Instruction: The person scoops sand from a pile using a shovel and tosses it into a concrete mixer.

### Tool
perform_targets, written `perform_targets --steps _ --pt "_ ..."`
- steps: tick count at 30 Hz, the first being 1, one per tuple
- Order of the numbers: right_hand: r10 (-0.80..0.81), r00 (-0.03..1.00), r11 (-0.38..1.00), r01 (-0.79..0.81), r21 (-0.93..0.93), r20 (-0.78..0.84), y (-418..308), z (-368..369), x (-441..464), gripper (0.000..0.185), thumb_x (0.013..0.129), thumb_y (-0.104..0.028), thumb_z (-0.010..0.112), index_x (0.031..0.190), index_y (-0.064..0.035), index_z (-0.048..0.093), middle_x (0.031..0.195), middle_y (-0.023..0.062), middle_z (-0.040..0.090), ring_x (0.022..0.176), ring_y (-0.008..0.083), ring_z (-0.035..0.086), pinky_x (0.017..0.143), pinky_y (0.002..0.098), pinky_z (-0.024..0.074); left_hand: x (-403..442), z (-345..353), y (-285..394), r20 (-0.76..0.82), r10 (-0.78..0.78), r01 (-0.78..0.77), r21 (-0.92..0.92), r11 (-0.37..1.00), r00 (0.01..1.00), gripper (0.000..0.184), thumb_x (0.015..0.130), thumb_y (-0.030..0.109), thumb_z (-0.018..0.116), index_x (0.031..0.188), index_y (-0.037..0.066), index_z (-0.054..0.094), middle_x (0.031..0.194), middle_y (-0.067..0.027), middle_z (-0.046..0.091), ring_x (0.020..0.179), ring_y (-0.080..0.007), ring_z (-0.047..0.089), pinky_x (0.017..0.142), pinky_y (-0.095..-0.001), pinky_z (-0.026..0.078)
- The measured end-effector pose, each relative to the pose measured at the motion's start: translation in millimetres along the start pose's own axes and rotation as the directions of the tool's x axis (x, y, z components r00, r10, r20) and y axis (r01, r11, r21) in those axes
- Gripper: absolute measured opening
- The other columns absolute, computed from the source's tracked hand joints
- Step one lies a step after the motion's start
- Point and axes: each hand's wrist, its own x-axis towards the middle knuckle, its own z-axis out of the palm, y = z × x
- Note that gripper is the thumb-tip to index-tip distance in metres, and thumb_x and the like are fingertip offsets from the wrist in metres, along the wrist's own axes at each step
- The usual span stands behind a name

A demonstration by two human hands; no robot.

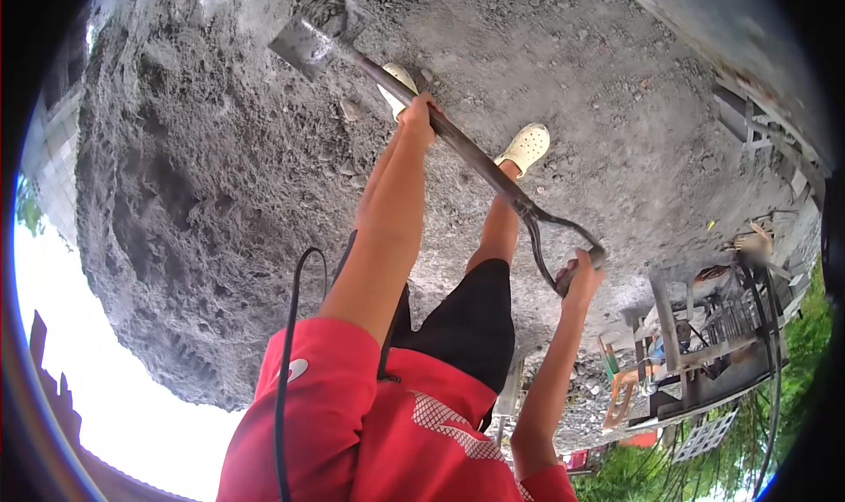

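A shovel [480,161] with a long shaft and a split, D-shaped handle slants across the view. My left hand [420,119] is wrapped round the shaft, partway toward the blade. At the handle's end, my right hand [583,279] grips the crossbar. The flat metal blade [304,47] is at the upper left over grey, crumbly ground; a pale streak runs along it. Whether it carries any material is hard to make out. My cream clogs [528,147] stand on the ground near the shaft, one partly hidden behind my left hand and the shovel.
A large heap of grey, sandy material [202,211] rises on the left. Loose stones lie on the ground [616,123]. At lower right are a wooden structure [704,352] and an orange-brown chair [623,392]. A black cable [290,326] hangs close by my left arm.
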Motion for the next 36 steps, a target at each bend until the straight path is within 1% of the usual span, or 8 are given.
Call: perform_targets --steps 10,11,16,19,20,23,33,36 --pt "-0.033 0.943 0.998 0.046 0.030 -0.330 80.2 -138.8 -1.9 0.015 0.073 -0.013 0.059 0.073 -0.0050 0.047 0.057 0.0010 0.045 0.042 0.0108 0.040 0.036 0.0262 0.0353 -66.3 43.8 -161.3 0.118 -0.277 0.288 -0.088 0.954 0.954 0.012 0.072 0.012 0.061 0.068 0.008 0.050 0.057 -0.0071 0.048 0.052 -0.0211 0.052 0.047 -0.0335 0.046" --pt "-0.059 0.910 0.998 0.066 0.004 -0.411 88.7 -155.5 -9.3 0.015 0.073 -0.014 0.059 0.074 -0.0045 0.048 0.059 0.0007 0.045 0.043 0.0107 0.041 0.037 0.0265 0.0349 -38.6 31.5 -212.0 0.300 -0.228 0.225 0.045 0.973 0.926 0.010 0.073 0.012 0.062 0.078 0.008 0.054 0.059 -0.0065 0.049 0.051 -0.0188 0.051 0.046 -0.0331 0.046" --pt "-0.229 0.795 0.973 0.212 -0.096 -0.562 138.6 -214.3 -31.2 0.023 0.078 -0.020 0.060 0.066 -0.0052 0.048 0.057 0.0023 0.046 0.041 0.0099 0.040 0.033 0.0253 0.0311 -125.4 69.2 -188.9 0.297 -0.018 0.007 0.039 0.999 0.955 0.064 0.076 0.001 0.053 0.129 0.018 0.022 0.060 -0.0085 0.048 0.047 -0.0214 0.050 0.043 -0.0376 0.044" --pt "-0.355 0.708 0.930 0.197 -0.311 -0.611 167.0 -208.0 -9.9 0.018 0.077 -0.018 0.057 0.068 -0.0071 0.045 0.052 0.0005 0.040 0.038 0.0102 0.038 0.033 0.0262 0.0308 -68.7 49.0 -215.7 0.312 -0.255 0.284 -0.051 0.957 0.915 0.011 0.076 0.007 0.053 0.086 0.003 0.054 0.055 -0.0106 0.047 0.045 -0.0239 0.050 0.042 -0.0366 0.043" --pt "-0.282 0.760 0.956 0.170 -0.240 -0.585 150.2 -162.2 -11.0 0.014 0.076 -0.016 0.056 0.072 -0.0068 0.047 0.052 0.0002 0.039 0.038 0.0108 0.038 0.033 0.0262 0.0320 -38.2 46.6 -206.7 0.317 -0.154 0.165 -0.008 0.986 0.936 0.018 0.076 0.013 0.052 0.060 0.005 0.048 0.054 -0.0113 0.048 0.044 -0.0231 0.050 0.043 -0.0351 0.044" --pt "0.016 0.899 0.960 0.109 0.258 -0.438 112.2 -32.2 -3.3 0.008 0.077 -0.013 0.057 0.075 -0.0120 0.049 0.054 -0.0026 0.038 0.039 0.0104 0.038 0.035 0.0253 0.0324 53.4 38.6 -109.2 0.402 -0.174 0.150 0.091 0.985 0.899 0.022 0.078 0.019 0.050 0.058 0.008 0.047 0.055 -0.0108 0.050 0.050 -0.0225 0.052 0.048 -0.0363 0.046" --pt "-0.104 0.967 0.938 0.174 0.300 -0.234 76.6 168.6 -3.3 0.016 0.075 -0.006 0.060 0.089 0.0005 0.054 0.062 0.0034 0.053 0.048 0.0122 0.052 0.042 0.0274 0.0403 125.0 49.5 128.8 0.342 -0.104 0.020 0.239 0.971 0.934 0.024 0.079 0.018 0.047 0.057 0.014 0.037 0.049 -0.0009 0.040 0.047 -0.0177 0.043 0.053 -0.0328 0.043" --pt "-0.110 0.991 0.978 0.121 0.171 -0.074 80.2 180.2 -17.6 0.018 0.072 -0.005 0.060 0.089 0.0009 0.055 0.061 0.0020 0.054 0.049 0.0101 0.051 0.043 0.0276 0.0410 56.4 22.8 168.4 0.227 0.121 -0.186 0.291 0.939 0.966 0.025 0.084 0.018 0.043 0.060 0.013 0.038 0.051 -0.0013 0.039 0.046 -0.0172 0.042 0.051 -0.0313 0.042"
